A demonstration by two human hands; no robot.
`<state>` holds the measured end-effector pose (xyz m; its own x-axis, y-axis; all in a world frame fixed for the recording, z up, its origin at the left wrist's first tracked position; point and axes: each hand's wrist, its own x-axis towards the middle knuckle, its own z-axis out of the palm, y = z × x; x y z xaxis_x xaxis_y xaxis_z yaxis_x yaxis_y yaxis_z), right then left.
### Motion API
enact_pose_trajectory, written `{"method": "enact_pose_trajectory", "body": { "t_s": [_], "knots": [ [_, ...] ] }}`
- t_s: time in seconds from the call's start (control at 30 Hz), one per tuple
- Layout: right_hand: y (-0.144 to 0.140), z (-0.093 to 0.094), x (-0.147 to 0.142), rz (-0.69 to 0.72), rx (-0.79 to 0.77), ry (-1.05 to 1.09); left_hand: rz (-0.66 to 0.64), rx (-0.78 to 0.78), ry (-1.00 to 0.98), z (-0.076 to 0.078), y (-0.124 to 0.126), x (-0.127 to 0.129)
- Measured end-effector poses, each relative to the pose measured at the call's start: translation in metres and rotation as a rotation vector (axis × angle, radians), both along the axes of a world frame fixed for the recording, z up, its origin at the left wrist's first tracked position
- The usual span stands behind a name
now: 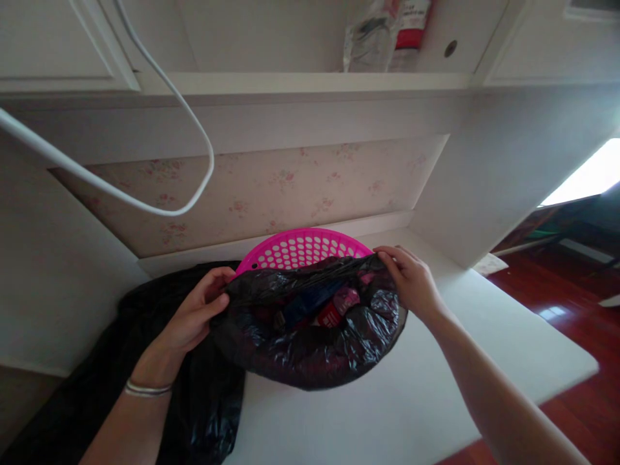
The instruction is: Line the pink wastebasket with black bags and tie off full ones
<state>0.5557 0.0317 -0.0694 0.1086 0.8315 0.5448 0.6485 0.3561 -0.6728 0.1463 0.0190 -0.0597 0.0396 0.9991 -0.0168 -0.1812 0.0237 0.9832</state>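
Note:
A pink plastic basket with round holes stands on the white surface, its far rim bare. A black plastic bag lines it and folds over the near rim. My left hand pinches the bag's edge at the basket's left side. At the right side my right hand grips the same edge between thumb and fingers. Between the hands the bag's mouth gapes. Inside lie a bottle with a red label and a dark blue item, partly hidden by the plastic.
More black plastic drapes over the surface at left. A white cable hangs at upper left. On the shelf above stand a clear plastic container and a red-and-white bottle. The white countertop ends at right above a reddish floor.

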Motion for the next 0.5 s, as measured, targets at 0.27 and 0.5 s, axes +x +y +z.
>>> {"method": "enact_pose_trajectory", "body": {
  "t_s": [0.27, 0.5],
  "knots": [
    [0.04, 0.006, -0.003, 0.103, -0.275, 0.261, 0.188, -0.021, 0.027, 0.002, 0.024, 0.015],
    [0.062, 0.01, -0.017, 0.262, -0.488, 0.459, -0.027, 0.062, 0.032, -0.002, 0.035, 0.015]
  ]
}}
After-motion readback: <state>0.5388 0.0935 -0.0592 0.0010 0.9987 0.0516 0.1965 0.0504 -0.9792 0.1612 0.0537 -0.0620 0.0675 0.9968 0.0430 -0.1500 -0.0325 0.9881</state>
